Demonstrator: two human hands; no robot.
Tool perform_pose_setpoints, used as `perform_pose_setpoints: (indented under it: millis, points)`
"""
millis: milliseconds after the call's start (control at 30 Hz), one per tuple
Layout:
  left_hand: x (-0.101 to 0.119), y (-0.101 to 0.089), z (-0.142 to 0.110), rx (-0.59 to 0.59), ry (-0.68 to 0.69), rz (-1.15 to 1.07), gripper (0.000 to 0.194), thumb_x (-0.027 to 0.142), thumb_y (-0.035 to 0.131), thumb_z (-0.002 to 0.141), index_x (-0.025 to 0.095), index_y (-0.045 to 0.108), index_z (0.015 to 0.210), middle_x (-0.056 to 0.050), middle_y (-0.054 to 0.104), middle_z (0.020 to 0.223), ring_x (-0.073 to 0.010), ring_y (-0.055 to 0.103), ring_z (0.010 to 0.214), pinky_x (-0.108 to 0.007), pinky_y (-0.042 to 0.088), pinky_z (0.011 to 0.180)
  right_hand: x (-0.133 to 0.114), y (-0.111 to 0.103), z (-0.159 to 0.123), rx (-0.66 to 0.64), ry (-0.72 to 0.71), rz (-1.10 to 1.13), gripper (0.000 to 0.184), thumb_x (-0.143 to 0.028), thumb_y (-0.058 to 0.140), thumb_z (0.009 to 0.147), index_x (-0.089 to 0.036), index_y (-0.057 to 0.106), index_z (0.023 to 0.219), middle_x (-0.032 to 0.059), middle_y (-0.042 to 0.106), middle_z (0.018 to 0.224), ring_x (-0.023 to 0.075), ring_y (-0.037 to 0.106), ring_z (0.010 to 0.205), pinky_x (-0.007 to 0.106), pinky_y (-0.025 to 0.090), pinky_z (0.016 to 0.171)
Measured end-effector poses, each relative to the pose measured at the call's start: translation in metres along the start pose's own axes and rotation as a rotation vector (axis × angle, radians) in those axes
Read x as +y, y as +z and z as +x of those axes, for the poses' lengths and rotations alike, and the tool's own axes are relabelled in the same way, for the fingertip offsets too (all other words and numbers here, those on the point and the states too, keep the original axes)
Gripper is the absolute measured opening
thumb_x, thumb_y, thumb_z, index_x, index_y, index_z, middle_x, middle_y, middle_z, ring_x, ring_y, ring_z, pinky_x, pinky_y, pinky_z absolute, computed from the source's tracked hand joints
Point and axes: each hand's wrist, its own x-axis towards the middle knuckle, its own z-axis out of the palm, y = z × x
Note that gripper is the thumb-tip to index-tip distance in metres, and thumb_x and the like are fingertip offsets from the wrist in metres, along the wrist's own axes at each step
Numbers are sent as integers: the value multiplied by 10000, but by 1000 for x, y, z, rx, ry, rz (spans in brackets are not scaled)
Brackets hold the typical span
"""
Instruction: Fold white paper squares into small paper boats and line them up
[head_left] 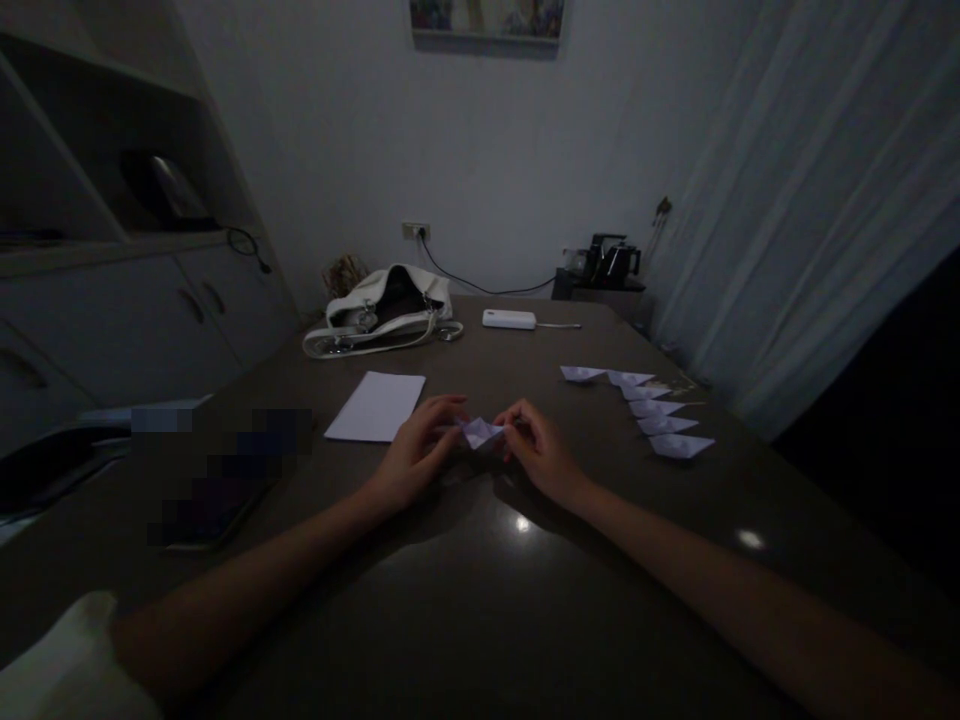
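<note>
1. Far left: a dark, pixelated item (221, 500) lies on the surface (480, 610); cannot tell what it is. Clear of the hands.
2. Next: stack of white paper (377, 406), flat, just beside the left hand. White bag (397, 308) lies behind it. Keep the left wrist off the stack so sheets don't skid.
3. Left hand (420, 450): thumb at the left tip of the folded paper boat, index raised and apart from the thumb. The other fingers are partly hidden, so cannot tell whether they pinch the tip. Best used as a light steady, not a squeeze.
4. Folded paper boat (481, 434): between the two hands, in front of the person, peak up. Cannot tell if its base touches the surface. Judged step: truing up the folds. Work both tips evenly and keep the middle peak centred; a one-sided pull would likely skew the hull.
5. Right hand (541, 452): thumb and index together, clamped on the boat's right tip. Soft pinch near the crease is enough; thin paper probably dents.
6. Far right: six finished-looking paper boats (681, 447) in a bent row, well apart from the right hand. Handy shape reference; keep the right forearm clear of them.
</note>
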Motion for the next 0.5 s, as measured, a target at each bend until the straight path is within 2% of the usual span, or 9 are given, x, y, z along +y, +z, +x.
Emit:
perform_pose_setpoints:
  millis: [100, 200, 333, 500]
  points:
    - [-2, -3, 0, -68, 121, 226, 233, 335, 642, 772, 185, 590, 943, -117, 447, 1266, -242, 525, 1083, -382, 490, 876, -4, 0, -1, -44, -6, -99, 99, -293, 451, 890, -201, 444, 852, 41, 577, 888, 122, 568, 683, 225, 458, 561]
    - [-8, -4, 1, -155, 182, 366, 206, 306, 695, 735, 198, 623, 895, -99, 479, 1236, -233, 554, 1033, -406, 467, 899, -6, 0, -2, -76, -5, -119, 96, -295, 450, 890, -200, 462, 884, 34, 573, 839, 124, 568, 663, 219, 451, 540]
    - [-12, -3, 2, -139, 154, 383, 86, 267, 653, 778, 183, 653, 792, -90, 548, 1134, -219, 568, 1011, -365, 479, 863, -3, 0, -2, -85, -7, -29, 108, -309, 445, 893, -202, 448, 876, 35, 563, 865, 120, 574, 649, 217, 459, 510]
    - [-12, -4, 3, -143, 59, 276, 159, 328, 639, 780, 173, 667, 799, -87, 599, 1063, -202, 605, 916, -326, 506, 796, -2, 1, -2, -74, 0, 43, 137, -330, 452, 886, -209, 407, 840, 29, 563, 904, 101, 571, 613, 217, 475, 504]
